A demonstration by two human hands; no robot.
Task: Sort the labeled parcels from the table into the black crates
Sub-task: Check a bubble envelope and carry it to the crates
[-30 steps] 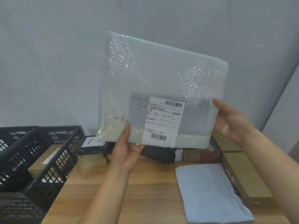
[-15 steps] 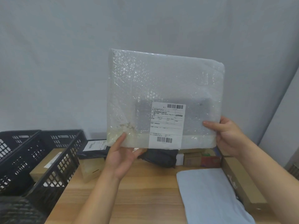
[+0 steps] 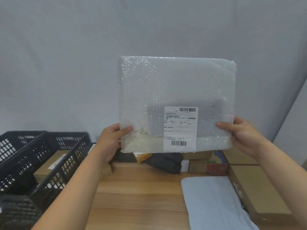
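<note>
Closest in, just below the right hand (image 3: 244, 135), a pale blue soft mailer (image 3: 214, 203) lies on the wooden table (image 3: 137, 196), with brown cartons beside it. Off to the left hand (image 3: 111, 138)'s side sit the black crates (image 3: 54, 165), one already holding a brown box (image 3: 49, 165). Higher up, both hands pinch the lower side edges of a bubble-wrap parcel (image 3: 176, 90), thumbs on the front, held upright in the air above the table with its label (image 3: 180, 128) facing the person. Looks like the label-reading step, so it's probably best to hold it level and steady, thumbs clear of the barcodes, then swing it left flat. A grey wall (image 3: 66, 63) is behind.
</note>
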